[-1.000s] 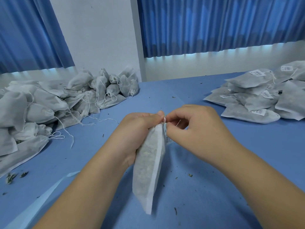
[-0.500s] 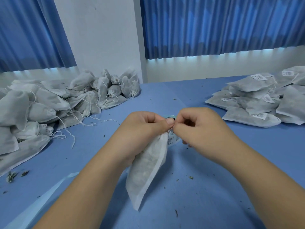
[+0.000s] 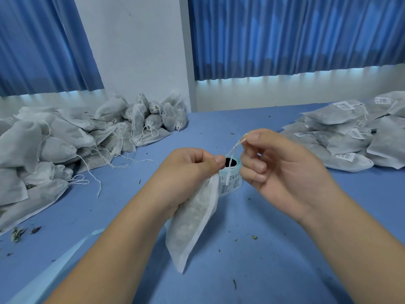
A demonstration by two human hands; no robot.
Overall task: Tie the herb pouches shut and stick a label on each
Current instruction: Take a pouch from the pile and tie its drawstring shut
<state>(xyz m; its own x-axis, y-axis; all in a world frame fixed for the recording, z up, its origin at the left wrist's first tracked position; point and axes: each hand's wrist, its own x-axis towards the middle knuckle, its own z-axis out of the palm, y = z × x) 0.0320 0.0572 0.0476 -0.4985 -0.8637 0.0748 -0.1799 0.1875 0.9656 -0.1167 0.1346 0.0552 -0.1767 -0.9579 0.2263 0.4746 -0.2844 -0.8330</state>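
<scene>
Grips one filled pouch (image 3: 192, 220) by its gathered neck in the left hand (image 3: 188, 170), fingers curled tight, low end near the bench (image 3: 274, 260). Pinches the drawstring (image 3: 235, 148) between thumb and forefinger of the right hand (image 3: 282, 172), pulled up taut. Looks mid-tie, with no label visible on it. Just behind, a label roll (image 3: 232, 172). Farther left, a heap of unlabelled pouches (image 3: 65, 145) to do; far right, a stack of labelled pouches (image 3: 350, 137), seemingly finished.

Blue curtains (image 3: 285, 34) hung beyond the blue tabletop (image 3: 285, 249), flanking a white wall (image 3: 135, 44); herb crumbs (image 3: 18, 232) lay near left.
</scene>
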